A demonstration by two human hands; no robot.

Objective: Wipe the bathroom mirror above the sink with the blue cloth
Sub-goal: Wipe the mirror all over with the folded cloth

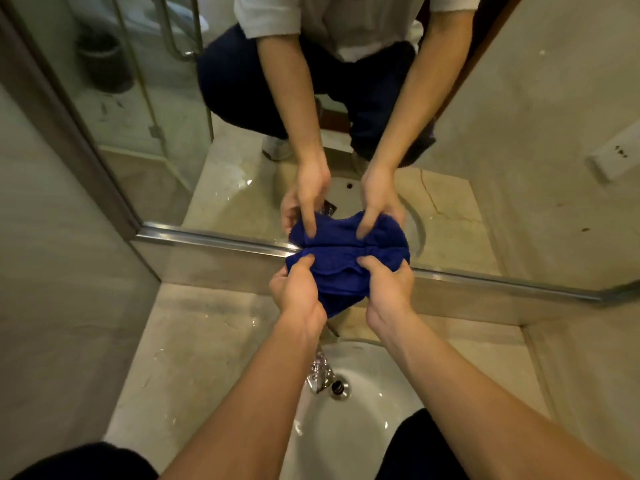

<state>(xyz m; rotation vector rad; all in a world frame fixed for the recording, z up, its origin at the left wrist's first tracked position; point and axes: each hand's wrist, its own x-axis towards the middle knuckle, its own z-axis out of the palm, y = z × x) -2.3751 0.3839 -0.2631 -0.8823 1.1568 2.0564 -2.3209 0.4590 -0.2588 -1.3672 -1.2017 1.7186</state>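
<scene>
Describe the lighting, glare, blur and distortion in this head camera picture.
Head view: dim, warm yellowish light; wide-angle bending curves the mirror frame; small glints on the wet countertop and faucet; slight softness on the hands' reflection; blue cloth reads sharp.

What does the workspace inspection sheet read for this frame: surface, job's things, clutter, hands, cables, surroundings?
Surface: beige stone counter with water drops, around a white sink; chrome tap at its back.
Job's things: blue cloth bunched against the lower edge of the mirror, over its metal frame.
Clutter: nothing seen.
Hands: left hand and right hand both grip the cloth, fingers curled into it.
Cables: nothing seen.
Surroundings: tiled walls; the mirror reflects a glass shower door, a dark bin and a wall socket.
</scene>
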